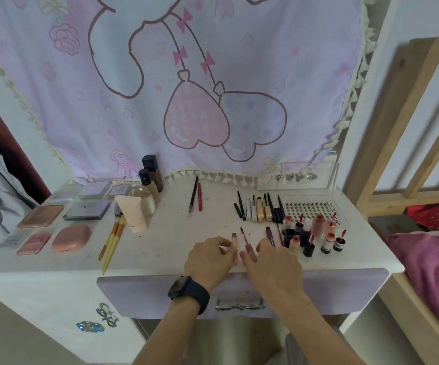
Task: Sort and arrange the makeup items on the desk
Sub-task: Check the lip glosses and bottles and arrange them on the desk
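Makeup items (260, 206): how far along are they looking from your end?

I'm judging it well past halfway. On the white worktop (160, 246) most families are already sitting together. Flat compacts and palettes (86, 209) are lying at the far left, hard and glossy with rounded corners. Yellow-handled brushes (111, 238) are lying beside a soft cream tube (131, 212). Foundation bottles (150, 177) are standing at the far edge, and two pencils (196, 196) are lying parallel in the middle. Slim mascaras and liners (248, 206), some gold and shiny, are lining up to the right. Small bottles (316, 233) are clustering upright at the near right, just in front of a lash tray (310, 209).

So what is left?

A few lip tubes at the near edge, I'm thinking. A pale tube (235, 246), a pink gloss tube (251, 254) with its thin wand showing beyond it, and a dark tube (269, 231) are lying loose between and just beyond the hands. Reddish smudges are also showing on the worktop.

And the grips?

My view is showing the right hand (273, 264) in a narrow grip, thumb and forefinger pinching the pink gloss tube. The left hand (210, 259), wearing a dark watch (186, 288), is curling its fingers against the pale tube. Whether it is really holding it, I cannot tell.
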Demonstrator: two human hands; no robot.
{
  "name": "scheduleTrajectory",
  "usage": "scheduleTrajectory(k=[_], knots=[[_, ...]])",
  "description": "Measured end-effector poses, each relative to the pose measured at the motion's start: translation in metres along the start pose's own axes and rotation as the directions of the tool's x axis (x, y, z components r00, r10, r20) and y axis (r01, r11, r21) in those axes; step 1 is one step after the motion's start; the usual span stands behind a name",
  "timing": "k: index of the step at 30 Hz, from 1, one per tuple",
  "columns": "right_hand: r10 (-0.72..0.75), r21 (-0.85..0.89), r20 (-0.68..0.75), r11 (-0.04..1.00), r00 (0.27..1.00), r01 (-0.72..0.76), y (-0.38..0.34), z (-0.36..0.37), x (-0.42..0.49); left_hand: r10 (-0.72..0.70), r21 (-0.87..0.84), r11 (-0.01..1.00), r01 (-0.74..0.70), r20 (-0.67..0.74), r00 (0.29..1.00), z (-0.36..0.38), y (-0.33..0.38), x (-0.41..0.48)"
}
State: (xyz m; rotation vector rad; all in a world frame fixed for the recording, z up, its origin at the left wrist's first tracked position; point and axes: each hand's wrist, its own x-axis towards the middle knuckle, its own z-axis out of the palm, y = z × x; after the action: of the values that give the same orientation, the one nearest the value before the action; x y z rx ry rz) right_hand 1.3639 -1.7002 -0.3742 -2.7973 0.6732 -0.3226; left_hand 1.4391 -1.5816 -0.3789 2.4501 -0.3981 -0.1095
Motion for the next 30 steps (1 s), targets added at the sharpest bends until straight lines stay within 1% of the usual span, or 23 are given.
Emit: scheduleTrajectory(k=[5,9,11,14,19,23,30], knots=[[-0.062,0.098,-0.111,0.992,0.992,0.073,0.008,0.001,-0.003,-0.002,0.007,1.000,0.002,0.014,1.000,0.004,0.008,0.001],[-0.136,0.076,-0.142,0.986,0.980,0.147,0.013,0.004,-0.004,0.001,0.007,1.000,-0.001,0.024,1.000,0.009,0.014,0.003],[-0.154,0.088,-0.131,0.982,0.979,0.167,0.016,0.006,-0.004,-0.004,0.011,1.000,0.004,0.026,1.000,0.012,0.016,0.004],[-0.151,0.099,-0.099,0.982,0.984,0.160,0.019,0.006,-0.002,-0.011,0.025,1.000,0.011,0.027,1.000,0.016,0.020,0.007],[-0.136,0.087,-0.091,0.986,0.987,0.144,0.025,0.003,-0.001,-0.034,0.021,0.999,0.033,0.024,0.999,0.021,0.028,0.012],[-0.129,0.087,-0.112,0.986,0.985,0.139,0.030,0.003,-0.001,-0.035,0.030,0.999,0.035,0.008,0.999,0.025,0.033,0.013],[-0.127,0.115,-0.128,0.983,0.984,0.142,0.033,0.005,0.002,-0.026,0.039,0.999,0.025,0.033,0.999,0.026,0.035,0.014]])
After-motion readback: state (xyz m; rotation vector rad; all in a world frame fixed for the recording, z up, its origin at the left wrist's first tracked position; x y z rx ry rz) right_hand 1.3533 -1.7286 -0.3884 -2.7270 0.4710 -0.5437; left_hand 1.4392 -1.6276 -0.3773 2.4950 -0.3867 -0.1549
